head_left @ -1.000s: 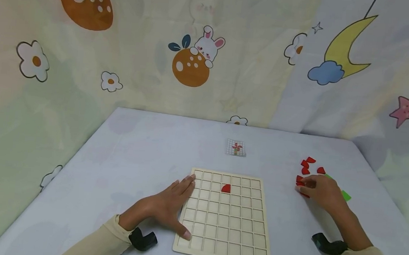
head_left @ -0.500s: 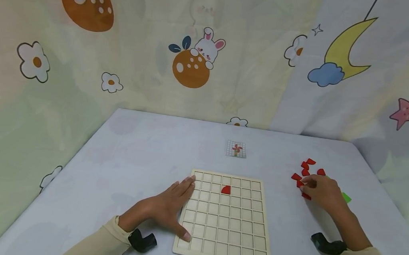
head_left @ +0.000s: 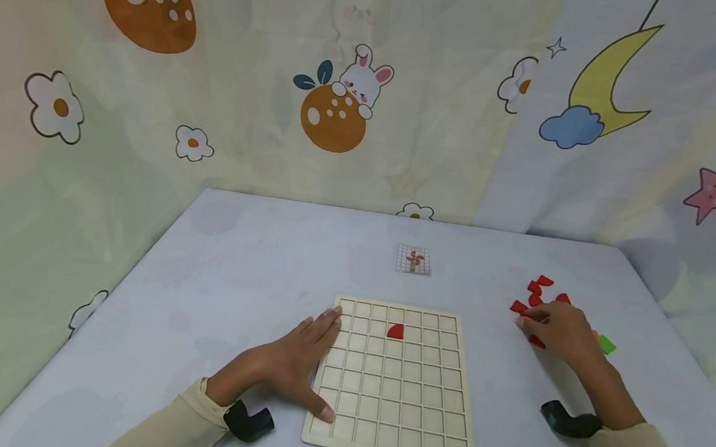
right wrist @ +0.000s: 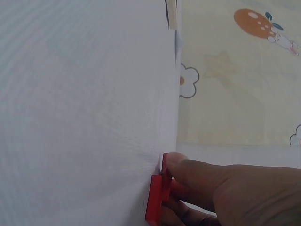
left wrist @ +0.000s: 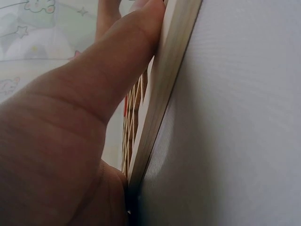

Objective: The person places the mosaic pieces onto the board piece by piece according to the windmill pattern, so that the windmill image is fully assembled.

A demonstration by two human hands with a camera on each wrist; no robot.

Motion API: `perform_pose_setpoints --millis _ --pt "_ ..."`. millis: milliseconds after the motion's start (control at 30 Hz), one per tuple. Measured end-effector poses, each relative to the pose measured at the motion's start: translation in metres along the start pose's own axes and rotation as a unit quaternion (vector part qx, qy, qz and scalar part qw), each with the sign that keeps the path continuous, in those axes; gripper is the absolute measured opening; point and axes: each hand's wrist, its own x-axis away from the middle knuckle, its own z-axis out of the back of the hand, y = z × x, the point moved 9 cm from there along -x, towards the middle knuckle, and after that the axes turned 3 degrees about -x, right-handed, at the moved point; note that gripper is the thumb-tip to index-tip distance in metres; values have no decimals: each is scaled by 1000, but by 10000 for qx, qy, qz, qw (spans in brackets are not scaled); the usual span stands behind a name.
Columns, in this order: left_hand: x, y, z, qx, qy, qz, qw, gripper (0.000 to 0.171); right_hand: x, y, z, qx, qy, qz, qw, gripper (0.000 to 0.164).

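My left hand (head_left: 293, 362) lies with straight, spread fingers on the left edge of a wooden grid board (head_left: 407, 396). In the left wrist view, its thumb (left wrist: 136, 33) presses against the board's edge (left wrist: 162, 84). One red quarter-round tile (head_left: 396, 331) sits in a cell in the board's upper part. At the right, my right hand (head_left: 561, 331) pinches a red tile (right wrist: 165, 181) between thumb and fingers, low over the table. Another red tile (right wrist: 153, 200) stands beside it in the right wrist view. Fingers partly hide the pinched tile in the head view.
Several loose red tiles (head_left: 535, 300) lie around the right hand. A green piece (head_left: 606, 344) and a bit of orange (head_left: 597, 335) show behind its wrist. Beyond the board lies a small pattern card (head_left: 413, 259) with a red flower-like figure on a grid.
One red tile shifted a little left, away from the right fingertips. The right hand moved slightly and its fingertips closed on a neighbouring red tile. The left hand stays put.
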Motion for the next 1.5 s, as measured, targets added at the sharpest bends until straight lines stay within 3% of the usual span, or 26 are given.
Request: perform_pose_setpoints --millis 233,533,867,1033,1500 --pt "1 2 2 60 29 -49 10000 134 -3 -5 -2 214 -125 84 9997 37" --pt "0 1 1 33 -27 -1 10000 135 1 -7 5 -204 257 286 9991 32" --pt "0 0 1 13 -34 -3 10000 135 1 -12 1 -179 245 514 9982 29" --pt "1 0 1 14 -18 7 10000 135 -1 -16 1 -254 351 370 9984 24" --pt "1 -1 0 -12 -10 4 10000 135 1 -57 -20 -735 227 548 9955 23"
